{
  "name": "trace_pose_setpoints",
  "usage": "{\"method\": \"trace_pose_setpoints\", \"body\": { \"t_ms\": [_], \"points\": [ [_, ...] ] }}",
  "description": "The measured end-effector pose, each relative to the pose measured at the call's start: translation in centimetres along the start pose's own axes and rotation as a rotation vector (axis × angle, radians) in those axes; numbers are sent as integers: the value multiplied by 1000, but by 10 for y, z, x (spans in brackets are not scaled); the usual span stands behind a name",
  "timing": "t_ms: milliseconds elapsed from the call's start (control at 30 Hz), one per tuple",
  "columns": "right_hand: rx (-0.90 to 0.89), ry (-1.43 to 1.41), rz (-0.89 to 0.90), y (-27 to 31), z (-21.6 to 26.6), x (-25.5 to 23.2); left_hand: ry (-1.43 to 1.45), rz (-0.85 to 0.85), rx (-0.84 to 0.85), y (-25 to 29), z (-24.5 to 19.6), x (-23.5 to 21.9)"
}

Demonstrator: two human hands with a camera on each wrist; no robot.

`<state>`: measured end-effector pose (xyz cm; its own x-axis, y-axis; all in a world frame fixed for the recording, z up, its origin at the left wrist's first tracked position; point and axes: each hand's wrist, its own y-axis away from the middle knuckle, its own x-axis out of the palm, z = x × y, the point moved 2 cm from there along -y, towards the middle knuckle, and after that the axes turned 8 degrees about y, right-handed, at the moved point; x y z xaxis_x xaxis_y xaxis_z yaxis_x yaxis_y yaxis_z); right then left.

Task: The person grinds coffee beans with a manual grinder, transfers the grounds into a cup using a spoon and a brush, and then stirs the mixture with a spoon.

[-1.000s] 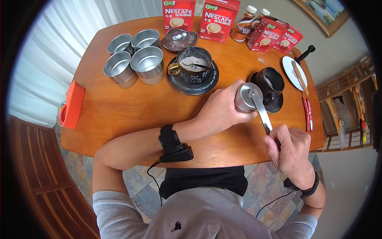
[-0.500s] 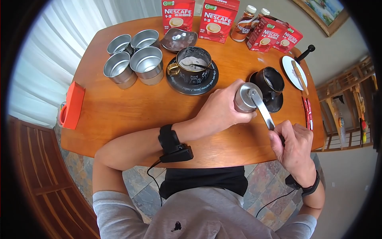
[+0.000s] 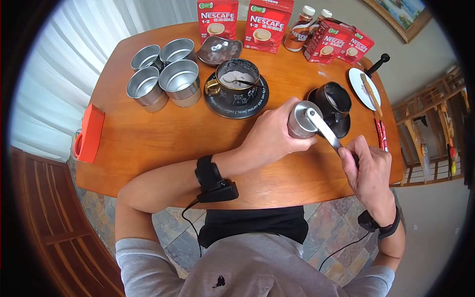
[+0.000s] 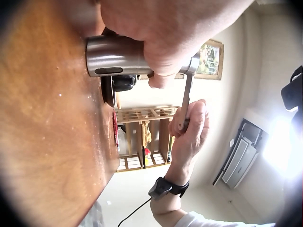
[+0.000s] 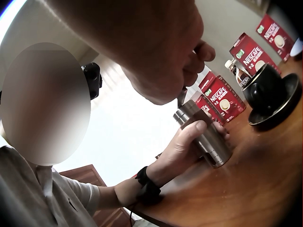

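Upright on the wooden table [image 3: 148, 133], a steel hand grinder [image 3: 303, 120] is gripped around its body by my left hand [image 3: 272, 132]. A flat crank handle [image 3: 324, 129] runs from its top toward the right front, and my right hand [image 3: 371, 173] holds the crank's end, its knob hidden by the fingers. The left wrist view shows the grinder's base [image 4: 106, 56] on the tabletop with the left hand [image 4: 165, 33] above it. In the right wrist view, the left hand's thumb lies across the grinder [image 5: 213, 146].
A black cup [image 3: 339, 96] on a saucer stands just behind the grinder. Left of it are a gold-handled cup [image 3: 230, 91] with powder and spoon, and several metal tins [image 3: 179, 81]. Red boxes [image 3: 267, 29] line the back; a white plate [image 3: 358, 94] lies right, an orange object [image 3: 91, 133] left.
My right hand has moved a little to the right and up, swinging the crank slightly outward. My left hand still grips the grinder. The head view has shifted slightly.
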<state>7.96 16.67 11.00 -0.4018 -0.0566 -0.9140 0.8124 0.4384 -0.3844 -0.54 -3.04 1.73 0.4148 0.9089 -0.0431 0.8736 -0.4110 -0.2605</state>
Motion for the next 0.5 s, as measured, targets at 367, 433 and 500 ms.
{"method": "trace_pose_setpoints", "body": {
  "t_ms": [367,433,500],
  "points": [
    [51,47,-14,-4,-7,6,-13,-4,5,-2,3,-2],
    [58,57,-19,-4,-4,5,-5,-6,-6,-2,3,-1],
    [11,30,-20,-2,4,0,0,-8,-14,-1,3,-2]
  ]
}}
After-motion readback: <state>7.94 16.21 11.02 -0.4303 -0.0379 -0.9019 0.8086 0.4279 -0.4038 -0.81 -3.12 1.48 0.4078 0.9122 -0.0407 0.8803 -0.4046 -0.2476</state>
